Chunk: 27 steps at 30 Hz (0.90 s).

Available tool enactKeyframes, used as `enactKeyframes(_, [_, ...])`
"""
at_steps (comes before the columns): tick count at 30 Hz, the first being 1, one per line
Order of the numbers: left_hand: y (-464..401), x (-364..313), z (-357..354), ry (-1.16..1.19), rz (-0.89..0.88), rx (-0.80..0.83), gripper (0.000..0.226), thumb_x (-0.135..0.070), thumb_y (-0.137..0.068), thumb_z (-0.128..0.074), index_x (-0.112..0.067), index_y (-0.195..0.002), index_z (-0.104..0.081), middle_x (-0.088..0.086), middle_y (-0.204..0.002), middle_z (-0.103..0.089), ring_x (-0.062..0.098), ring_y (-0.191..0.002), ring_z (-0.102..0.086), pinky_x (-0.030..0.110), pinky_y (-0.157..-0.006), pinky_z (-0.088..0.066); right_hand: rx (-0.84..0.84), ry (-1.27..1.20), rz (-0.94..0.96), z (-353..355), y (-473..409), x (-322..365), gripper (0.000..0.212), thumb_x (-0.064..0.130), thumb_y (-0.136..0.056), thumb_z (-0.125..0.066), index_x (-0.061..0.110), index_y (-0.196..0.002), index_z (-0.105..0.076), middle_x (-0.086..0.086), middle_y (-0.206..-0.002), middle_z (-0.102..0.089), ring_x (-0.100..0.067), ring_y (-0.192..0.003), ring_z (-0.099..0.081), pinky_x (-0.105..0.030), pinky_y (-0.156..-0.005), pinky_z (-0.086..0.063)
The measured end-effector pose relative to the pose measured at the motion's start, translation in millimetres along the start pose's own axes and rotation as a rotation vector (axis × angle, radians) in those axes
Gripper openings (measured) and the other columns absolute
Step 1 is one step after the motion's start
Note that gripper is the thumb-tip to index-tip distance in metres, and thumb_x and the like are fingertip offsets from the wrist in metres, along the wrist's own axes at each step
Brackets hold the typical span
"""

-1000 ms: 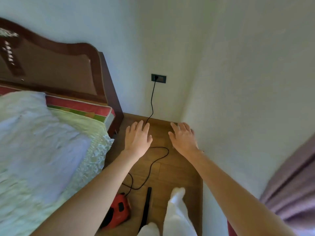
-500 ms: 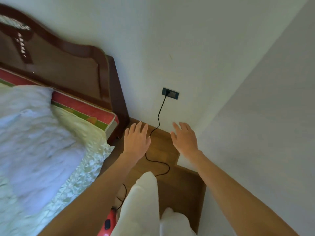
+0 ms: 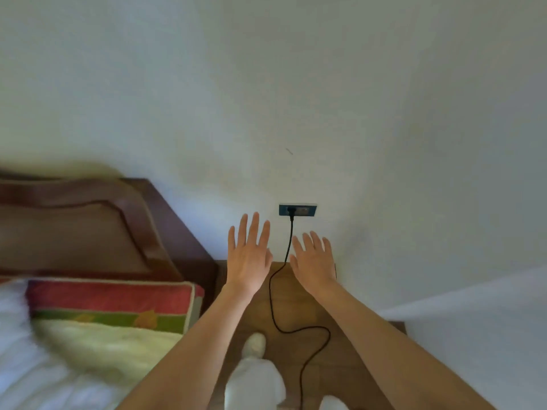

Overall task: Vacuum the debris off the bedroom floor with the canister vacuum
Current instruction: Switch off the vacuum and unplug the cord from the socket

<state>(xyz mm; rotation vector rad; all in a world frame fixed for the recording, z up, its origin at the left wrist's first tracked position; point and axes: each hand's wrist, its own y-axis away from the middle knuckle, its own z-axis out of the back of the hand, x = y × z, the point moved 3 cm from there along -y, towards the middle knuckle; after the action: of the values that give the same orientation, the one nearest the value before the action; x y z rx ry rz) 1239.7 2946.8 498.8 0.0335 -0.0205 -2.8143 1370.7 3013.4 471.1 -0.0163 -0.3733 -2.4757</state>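
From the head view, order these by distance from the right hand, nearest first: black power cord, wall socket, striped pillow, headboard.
From the right hand:
1. Black power cord, just to its left, between the hands.
2. Wall socket, above it on the wall.
3. Striped pillow, beyond the left hand.
4. Headboard, far left.

A thin black power cord (image 3: 278, 294) hangs from a wall socket (image 3: 297, 210) above the fingertips, then curves across wooden floor (image 3: 299, 309) between both wrists.

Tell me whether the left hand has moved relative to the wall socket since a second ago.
Yes. The left hand has risen toward the dark rectangular wall socket; its fingertips now reach almost level with it, just to its left.
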Motion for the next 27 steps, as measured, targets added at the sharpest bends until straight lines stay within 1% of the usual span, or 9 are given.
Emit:
enactKeyframes(2, [-20.5, 11.3, -14.9, 0.009, -0.06, -0.027, 0.069, -0.033, -0.093, -0.05, -0.02, -0.15, -0.014, 0.01, -0.158, 0.0, 0.032, -0.145, 0.002, 0.051, -0.116, -0.006, 0.03, 0.023, -0.074, -10.9, -25.0, 10.8, 0.055, 0.04, -0.09, -0.061, 0.011, -0.137, -0.053, -0.018, -0.137, -0.054, -0.035, -0.132, -0.046, -0.053, -0.108, -0.033])
enactKeyframes(4, [-37.9, 23.2, -35.4, 0.018, -0.097, -0.072, 0.075, -0.032, -0.086, -0.062, -0.018, -0.149, -0.024, 0.012, -0.157, -0.01, 0.034, -0.145, -0.006, 0.052, -0.116, -0.01, 0.052, 0.035, -0.117, -29.1, -45.9, 14.1, 0.06, 0.042, -0.1, -0.04, 0.011, -0.15, -0.027, -0.016, -0.154, -0.031, -0.034, -0.144, -0.025, -0.051, -0.116, -0.018])
enactKeyframes(6, [-52.2, 33.4, -57.7, 0.009, -0.129, -0.115, 0.08, -0.031, -0.083, -0.065, -0.018, -0.149, -0.022, 0.013, -0.158, -0.008, 0.035, -0.145, -0.004, 0.054, -0.117, -0.008, 0.094, 0.009, -0.195, -46.4, -66.1, 8.7, 0.063, 0.044, -0.103, -0.022, 0.012, -0.154, -0.003, -0.012, -0.161, -0.009, -0.03, -0.148, -0.007, -0.048, -0.119, -0.007])
enactKeyframes(9, [-74.9, 41.7, -82.8, 0.013, -0.167, -0.156, 0.082, -0.03, -0.085, -0.063, -0.017, -0.151, -0.015, 0.012, -0.159, 0.0, 0.035, -0.145, 0.001, 0.055, -0.114, -0.007, 0.107, -0.064, -0.268, -66.0, -91.0, 3.7, 0.069, 0.05, -0.101, -0.023, 0.014, -0.153, 0.005, -0.01, -0.162, -0.006, -0.028, -0.149, -0.006, -0.047, -0.119, -0.013])
enactKeyframes(15, [-128.8, 36.7, -115.7, 0.034, -0.156, -0.274, 0.078, -0.04, -0.092, -0.049, -0.02, -0.151, -0.003, 0.012, -0.158, 0.006, 0.036, -0.145, 0.005, 0.056, -0.115, -0.004, -0.013, -0.25, -0.326, -94.4, -137.8, 2.5, 0.08, 0.056, -0.097, -0.034, 0.011, -0.153, 0.001, -0.009, -0.159, -0.021, -0.024, -0.146, -0.021, -0.043, -0.116, -0.027])
enactKeyframes(18, [-146.5, 33.4, -131.7, 0.051, -0.105, -0.296, 0.072, -0.043, -0.096, -0.04, -0.019, -0.151, 0.0, 0.012, -0.157, 0.014, 0.038, -0.144, 0.009, 0.059, -0.114, -0.003, -0.053, -0.37, -0.378, -105.6, -151.5, 0.1, 0.076, 0.053, -0.098, -0.035, 0.009, -0.153, -0.005, -0.009, -0.153, -0.033, -0.024, -0.139, -0.036, -0.038, -0.111, -0.036])
enactKeyframes(22, [-160.7, 30.4, -150.6, 0.077, -0.073, -0.357, 0.069, -0.045, -0.099, -0.034, -0.02, -0.151, 0.004, 0.012, -0.154, 0.024, 0.04, -0.141, 0.017, 0.063, -0.113, -0.007, -0.168, -0.707, -0.487, -113.2, -161.4, -6.4, 0.049, 0.039, -0.101, -0.039, 0.011, -0.141, -0.037, -0.007, -0.12, -0.064, -0.02, -0.103, -0.066, -0.032, -0.088, -0.055])
enactKeyframes(25, [-167.6, 32.9, -158.9, 0.081, -0.075, -0.421, 0.074, -0.047, -0.098, -0.038, -0.019, -0.15, 0.006, 0.012, -0.153, 0.027, 0.04, -0.14, 0.021, 0.065, -0.11, -0.012, -0.218, -0.901, -0.55, -117.1, -163.7, -11.0, 0.035, 0.032, -0.102, -0.041, 0.009, -0.125, -0.053, -0.003, -0.088, -0.064, -0.009, -0.068, -0.06, -0.02, -0.064, -0.051])
enactKeyframes(27, [-170.6, 35.0, -162.4, 0.066, -0.077, -0.451, 0.078, -0.049, -0.097, -0.041, -0.019, -0.15, 0.007, 0.013, -0.153, 0.028, 0.04, -0.14, 0.022, 0.065, -0.109, -0.013, -0.251, -0.952, -0.557, -118.5, -162.5, -12.6, 0.031, 0.03, -0.101, -0.042, 0.009, -0.119, -0.057, -0.002, -0.087, -0.063, -0.006, -0.065, -0.057, -0.018, -0.064, -0.051])
